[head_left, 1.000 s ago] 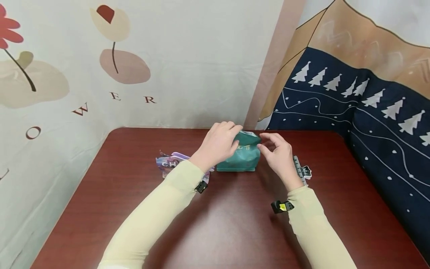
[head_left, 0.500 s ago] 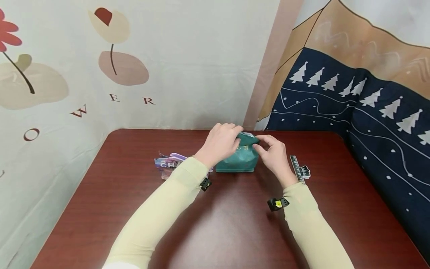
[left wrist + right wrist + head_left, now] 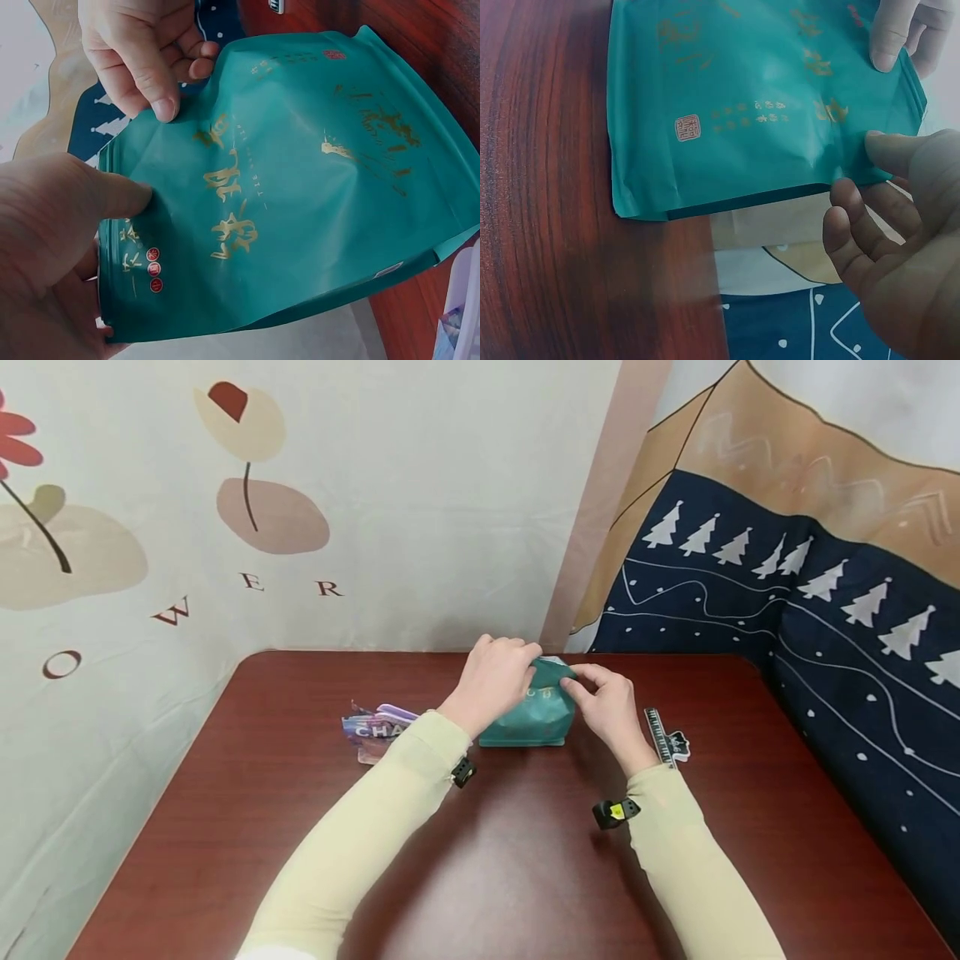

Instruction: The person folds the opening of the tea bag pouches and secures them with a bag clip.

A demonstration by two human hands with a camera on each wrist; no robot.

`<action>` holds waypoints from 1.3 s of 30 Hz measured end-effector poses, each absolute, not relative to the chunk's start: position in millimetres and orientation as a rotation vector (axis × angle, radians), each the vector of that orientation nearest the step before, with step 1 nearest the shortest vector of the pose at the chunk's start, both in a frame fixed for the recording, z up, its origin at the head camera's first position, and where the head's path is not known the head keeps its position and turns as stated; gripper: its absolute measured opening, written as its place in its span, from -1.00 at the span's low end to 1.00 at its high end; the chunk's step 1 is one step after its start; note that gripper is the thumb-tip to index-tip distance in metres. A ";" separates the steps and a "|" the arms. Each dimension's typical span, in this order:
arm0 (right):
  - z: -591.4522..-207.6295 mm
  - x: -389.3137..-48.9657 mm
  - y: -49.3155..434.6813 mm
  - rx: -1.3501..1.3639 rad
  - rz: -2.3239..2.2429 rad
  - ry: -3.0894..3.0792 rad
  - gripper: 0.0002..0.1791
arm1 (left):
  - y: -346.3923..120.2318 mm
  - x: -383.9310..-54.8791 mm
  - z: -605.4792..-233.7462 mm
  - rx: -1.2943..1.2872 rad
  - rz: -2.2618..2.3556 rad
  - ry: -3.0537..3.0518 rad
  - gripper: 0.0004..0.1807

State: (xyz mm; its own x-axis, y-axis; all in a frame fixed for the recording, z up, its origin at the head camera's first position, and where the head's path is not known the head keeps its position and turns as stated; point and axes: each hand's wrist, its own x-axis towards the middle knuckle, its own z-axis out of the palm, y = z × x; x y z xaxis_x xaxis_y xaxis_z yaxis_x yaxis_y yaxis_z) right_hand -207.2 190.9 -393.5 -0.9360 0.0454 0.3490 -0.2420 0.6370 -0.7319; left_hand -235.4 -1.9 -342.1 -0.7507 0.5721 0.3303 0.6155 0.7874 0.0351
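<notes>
The left hand [image 3: 493, 683] pinches the mouth of the green bag [image 3: 531, 720], thumb on the front, fingers behind; the right hand [image 3: 609, 706] pinches its upper edge at two o'clock, spare fingers loosely bent. The bag stands on the table [image 3: 510, 868], long axis upright, mouth at twelve, base at six, printed front facing the person.

Bag [image 3: 531, 718] in all views (wrist closest)

Two hands [image 3: 491, 681] [image 3: 611, 714], one pouch [image 3: 528, 718], one lettered packet [image 3: 362, 728], one clip [image 3: 678, 746], two wrist cameras [image 3: 463, 772] [image 3: 615, 812], one table [image 3: 517, 893]
</notes>
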 end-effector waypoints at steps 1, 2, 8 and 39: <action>-394.0 -207.4 190.8 0.161 1.198 -2.519 -0.76 | -1.6 -235.5 -342.1 -0.911 -0.201 -2.672 -0.82; -394.5 -207.7 190.7 0.165 1.196 -2.516 -0.77 | -1.4 -235.4 -342.1 -0.908 -0.198 -2.669 -0.82; -396.5 -208.3 190.2 0.169 1.191 -2.503 -0.78 | -0.5 -235.4 -343.0 -0.906 -0.193 -2.665 -0.83; -401.5 -205.5 191.5 0.234 1.172 -2.431 -0.82 | -1.7 -236.3 -347.5 -0.940 -0.347 -2.572 -0.81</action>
State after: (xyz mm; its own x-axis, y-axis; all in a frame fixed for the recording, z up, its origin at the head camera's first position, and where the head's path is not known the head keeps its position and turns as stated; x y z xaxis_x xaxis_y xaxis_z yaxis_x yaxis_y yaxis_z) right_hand -205.5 191.5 -401.5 -0.8936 0.0334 0.4477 -0.3294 0.6288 -0.7044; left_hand -236.3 -1.7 -347.5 -0.7045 0.5653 0.4291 0.6587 0.7458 0.0990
